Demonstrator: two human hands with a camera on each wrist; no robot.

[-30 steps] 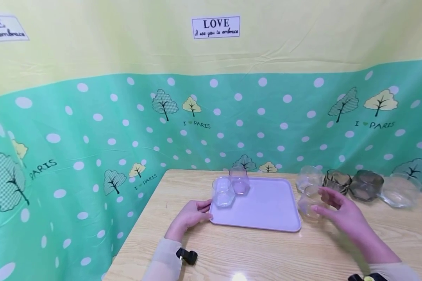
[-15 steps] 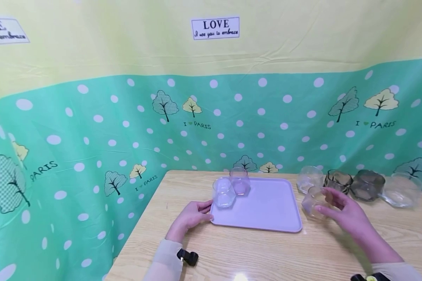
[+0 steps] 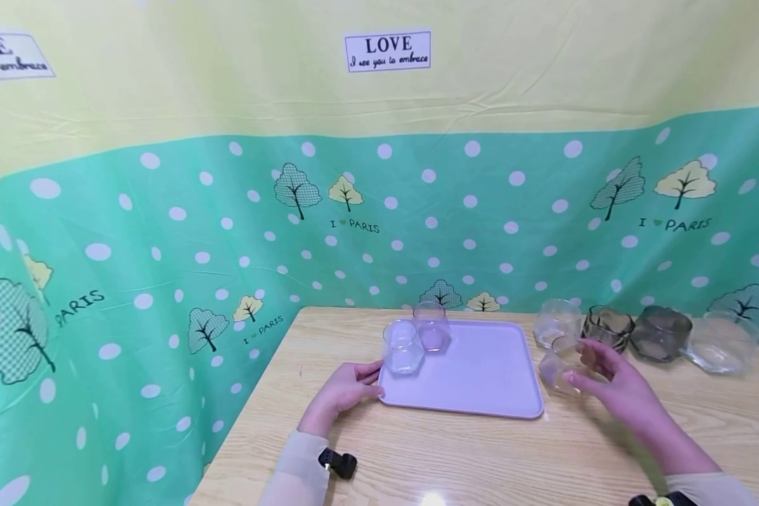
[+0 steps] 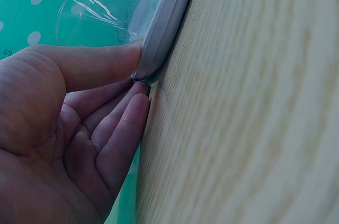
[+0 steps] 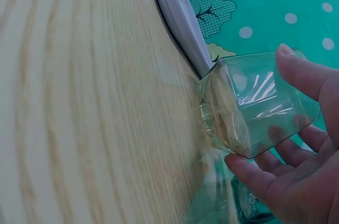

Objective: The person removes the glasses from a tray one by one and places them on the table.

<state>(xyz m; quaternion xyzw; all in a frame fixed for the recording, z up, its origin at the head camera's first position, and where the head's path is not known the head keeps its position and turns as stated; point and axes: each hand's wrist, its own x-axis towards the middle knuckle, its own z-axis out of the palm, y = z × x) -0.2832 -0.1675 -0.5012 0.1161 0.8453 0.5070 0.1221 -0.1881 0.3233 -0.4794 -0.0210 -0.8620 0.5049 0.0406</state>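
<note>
On the table, a lilac rectangular tray (image 3: 474, 372) bears a clear glass cup (image 3: 403, 351) and a pinkish glass cup (image 3: 433, 330) at its left side. My left hand (image 3: 344, 390) pinches the tray's left edge, thumb on the rim and fingertips lower down, as the left wrist view shows. Just off the tray's right edge, my right hand (image 3: 616, 386) holds an amber-tinted glass cup (image 5: 259, 102) upright by its sides. In the right wrist view its thumb (image 5: 302, 73) lies on one side and the fingers on the other. Its base looks at or close to the tabletop.
Behind and right of the held cup stand a clear glass cup (image 3: 556, 323), a dark-patterned glass (image 3: 607, 327), a smoky dark glass (image 3: 660, 334) and a wide clear glass (image 3: 721, 344). A green dotted curtain (image 3: 481, 225) hangs behind the wooden table (image 3: 455, 457).
My right hand has shifted the amber cup slightly right, then a little back left, still beside the tray. My left hand and the tray look practically unmoved.
</note>
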